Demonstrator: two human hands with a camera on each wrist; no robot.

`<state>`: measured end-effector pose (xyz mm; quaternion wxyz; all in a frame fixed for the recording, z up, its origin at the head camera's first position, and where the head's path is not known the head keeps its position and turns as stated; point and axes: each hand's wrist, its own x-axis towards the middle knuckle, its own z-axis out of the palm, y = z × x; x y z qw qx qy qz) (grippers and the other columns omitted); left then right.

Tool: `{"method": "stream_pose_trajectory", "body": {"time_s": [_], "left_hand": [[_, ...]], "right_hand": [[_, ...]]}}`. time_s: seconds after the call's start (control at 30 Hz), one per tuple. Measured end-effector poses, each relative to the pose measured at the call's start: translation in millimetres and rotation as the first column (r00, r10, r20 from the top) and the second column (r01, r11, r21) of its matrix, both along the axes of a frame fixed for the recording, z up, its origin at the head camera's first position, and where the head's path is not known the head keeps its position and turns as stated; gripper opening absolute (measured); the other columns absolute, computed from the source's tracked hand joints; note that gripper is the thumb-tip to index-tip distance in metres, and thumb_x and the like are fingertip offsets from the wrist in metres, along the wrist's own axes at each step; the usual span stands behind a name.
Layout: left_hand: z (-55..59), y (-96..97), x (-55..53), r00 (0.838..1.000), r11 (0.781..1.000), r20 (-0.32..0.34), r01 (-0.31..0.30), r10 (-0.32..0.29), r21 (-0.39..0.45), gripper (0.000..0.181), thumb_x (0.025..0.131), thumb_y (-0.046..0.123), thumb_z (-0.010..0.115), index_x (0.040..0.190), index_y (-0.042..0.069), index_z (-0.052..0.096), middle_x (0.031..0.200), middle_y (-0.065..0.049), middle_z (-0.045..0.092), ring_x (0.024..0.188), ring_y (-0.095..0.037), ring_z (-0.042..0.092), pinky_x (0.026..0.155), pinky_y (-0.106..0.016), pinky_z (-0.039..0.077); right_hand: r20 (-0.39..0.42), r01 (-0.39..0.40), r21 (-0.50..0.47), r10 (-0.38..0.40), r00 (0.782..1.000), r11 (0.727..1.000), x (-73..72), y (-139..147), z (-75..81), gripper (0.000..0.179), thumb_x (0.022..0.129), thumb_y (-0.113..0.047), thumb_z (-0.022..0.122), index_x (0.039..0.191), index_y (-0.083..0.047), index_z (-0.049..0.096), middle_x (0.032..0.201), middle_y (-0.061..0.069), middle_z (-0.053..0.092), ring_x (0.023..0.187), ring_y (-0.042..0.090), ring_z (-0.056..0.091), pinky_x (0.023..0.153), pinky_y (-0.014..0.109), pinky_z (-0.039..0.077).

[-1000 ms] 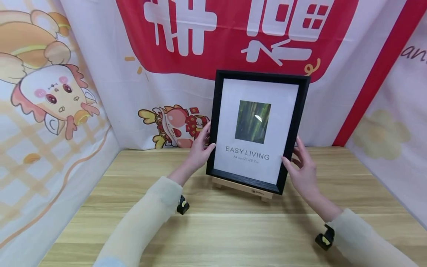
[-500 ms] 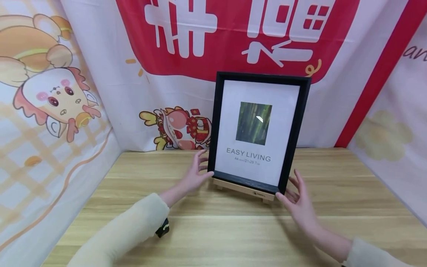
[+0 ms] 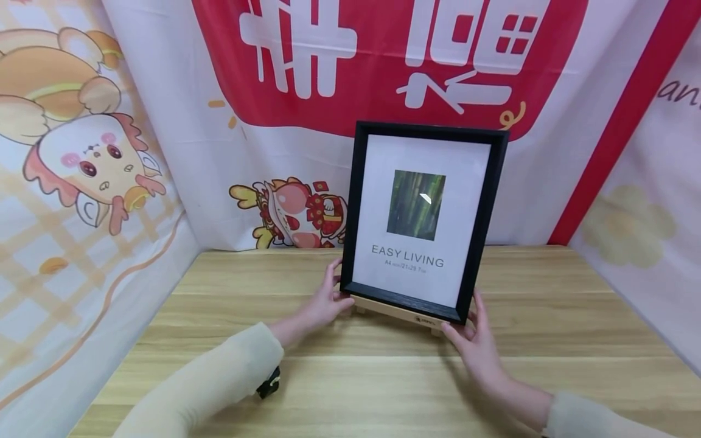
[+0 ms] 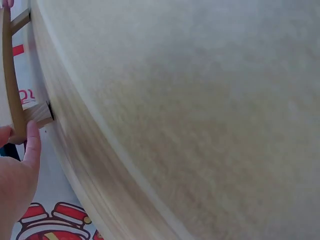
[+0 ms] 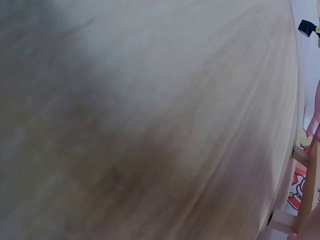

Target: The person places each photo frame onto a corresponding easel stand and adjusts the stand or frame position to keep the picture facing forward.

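Observation:
A black picture frame leans back on a small wooden tabletop easel. Its white insert reads EASY LIVING below a green bamboo picture. At the left end of the easel's ledge my left hand pinches the wood, thumb in front and fingers behind. My right hand grips the other end the same way, just under the frame's lower right corner. In the left wrist view the left hand is at the ledge, index finger along a wooden foot. The easel's back is hidden behind the frame.
The easel stands on a wood-grain table. Close behind the frame hangs a printed cloth in red and white. Cartoon cloth borders the table on the left, and pale cloth on the right.
Both hands have slid down from the frame's sides to its lower corners, then onto the ends of the easel's ledge. The frame and easel stay almost where they were.

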<state>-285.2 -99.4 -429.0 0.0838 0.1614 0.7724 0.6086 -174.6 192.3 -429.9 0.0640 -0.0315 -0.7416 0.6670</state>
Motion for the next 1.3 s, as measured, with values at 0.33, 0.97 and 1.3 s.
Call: {"method": "stream_pose_trajectory", "body": {"time_s": [0.33, 0.97, 1.3], "left_hand": [[-2.6, 2.1, 4.3, 1.000, 1.000, -0.001, -0.019, 0.019, -0.016, 0.095, 0.089, -0.012, 0.060, 0.153, 0.033, 0.005, 0.148, -0.027, 0.032, 0.093, -0.031, 0.065, 0.067, -0.041, 0.059], [-7.8, 2.8, 48.9, 0.983, 0.983, -0.018, -0.181, 0.181, 0.013, 0.101, 0.087, -0.010, 0.062, 0.153, 0.039, 0.003, 0.144, -0.025, 0.036, 0.078, -0.035, 0.063, 0.063, -0.041, 0.058], [-8.2, 5.5, 63.1, 0.972, 0.973, -0.055, -0.230, 0.230, 0.005, 0.099, 0.089, -0.010, 0.060, 0.153, 0.038, 0.001, 0.144, -0.026, 0.035, 0.082, -0.033, 0.064, 0.060, -0.040, 0.058]], "right_hand": [[-0.035, 0.013, 0.074, -0.010, 0.999, 0.997, -4.4, -4.3, -5.0, 0.103, 0.090, 0.015, 0.055, 0.155, -0.024, -0.014, 0.143, 0.034, 0.022, 0.124, 0.051, 0.043, 0.086, 0.014, 0.046], [-0.079, -0.112, 0.115, 0.121, 0.989, 0.987, -30.6, 6.6, -5.6, 0.097, 0.088, 0.020, 0.050, 0.156, -0.020, -0.005, 0.143, 0.035, 0.024, 0.120, 0.052, 0.046, 0.086, 0.019, 0.049], [-0.024, -0.145, 0.177, 0.152, 0.988, 0.974, -37.5, 11.3, -1.7, 0.097, 0.090, 0.017, 0.052, 0.156, -0.020, -0.009, 0.143, 0.037, 0.024, 0.124, 0.050, 0.044, 0.091, 0.022, 0.047]]}}
